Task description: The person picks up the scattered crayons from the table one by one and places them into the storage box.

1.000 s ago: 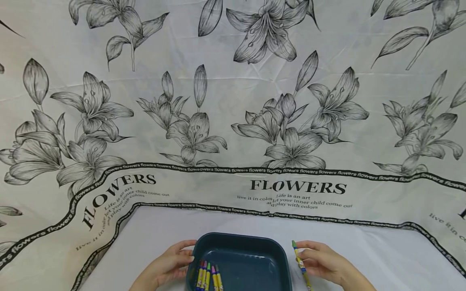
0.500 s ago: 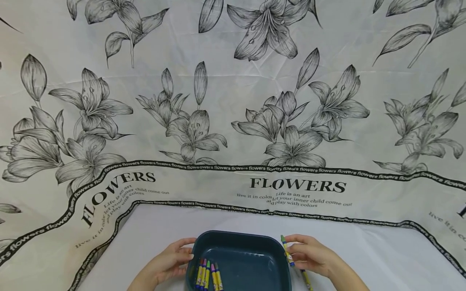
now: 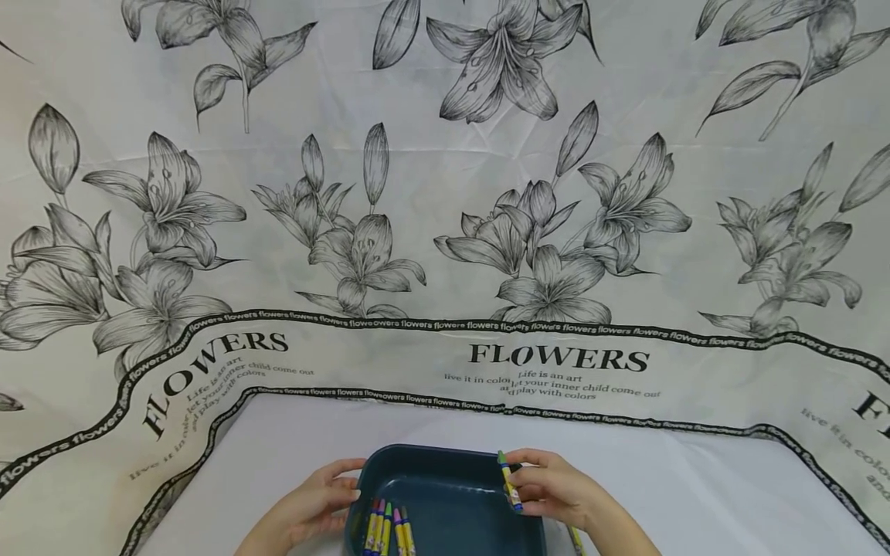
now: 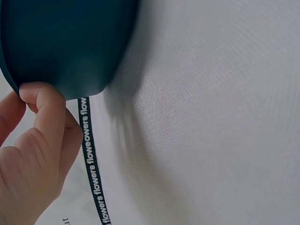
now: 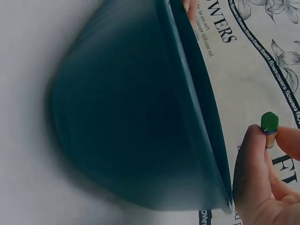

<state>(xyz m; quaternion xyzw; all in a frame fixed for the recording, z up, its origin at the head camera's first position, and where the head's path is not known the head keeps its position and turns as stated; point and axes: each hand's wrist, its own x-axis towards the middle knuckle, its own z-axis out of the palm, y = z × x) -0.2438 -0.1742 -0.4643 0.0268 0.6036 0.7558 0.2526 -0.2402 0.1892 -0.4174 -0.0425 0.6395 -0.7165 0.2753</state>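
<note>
A deep dark teal plastic tray [image 3: 452, 521] stands at the bottom middle of the head view. My left hand [image 3: 316, 502] grips its left side; in the left wrist view the thumb and fingers of that hand [image 4: 44, 131] pinch the rim of the tray [image 4: 70, 42]. Between the thumb and fingers of my right hand [image 3: 556, 488] is a green-tipped crayon [image 3: 510, 480] in a yellow wrapper, held over the tray's right rim. Its green end [image 5: 269, 122] points up at the camera in the right wrist view. Several crayons [image 3: 386, 527] lie side by side in the tray's left part.
Another yellow-wrapped crayon [image 3: 576, 540] lies on the white tabletop [image 3: 626, 455], right of the tray and partly behind my right wrist. A flower-printed cloth [image 3: 417, 177] hangs behind the table and edges its left side.
The right hand has moved left with the green-tipped crayon, from beside the tray to over its right rim, leaving another crayon on the table. The left hand stays at the tray's left side.
</note>
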